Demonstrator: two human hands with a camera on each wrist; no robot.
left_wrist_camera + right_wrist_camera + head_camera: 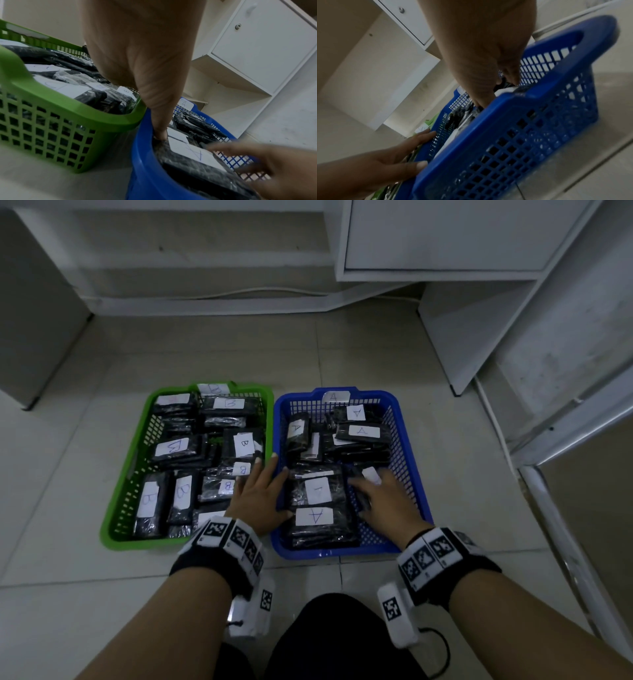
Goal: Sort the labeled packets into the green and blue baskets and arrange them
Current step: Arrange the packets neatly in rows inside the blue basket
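The green basket [127, 460] and the blue basket [406, 460] stand side by side on the floor [376, 354], long walls touching, so a packet can go either way with a short reach. Black packets with white B labels fill the green one; packets labelled A lie in the blue one, which matches the paper tag [336, 396] on its far rim. No loose packets show on the floor, so sorting looks done and this is likely the tidying stage.

The left hand [260, 498] lies across the shared walls with fingers straight and spread, its thumb [160, 134] pressed down inside the blue basket's left wall against the edge of the A packet [317, 491] near the front, probably to square that stack. The right hand [387, 494] reaches into the blue basket towards its right wall; its fingers curl around a small packet [371, 475] with a white label, seemingly to shift or seat it, though the grip is partly hidden.

The floor is pale glossy tile with dark joints. White cupboards [445, 237] and open shelves [479, 337] stand behind and to the right, a cable [239, 292] runs along the base, and the light is dim
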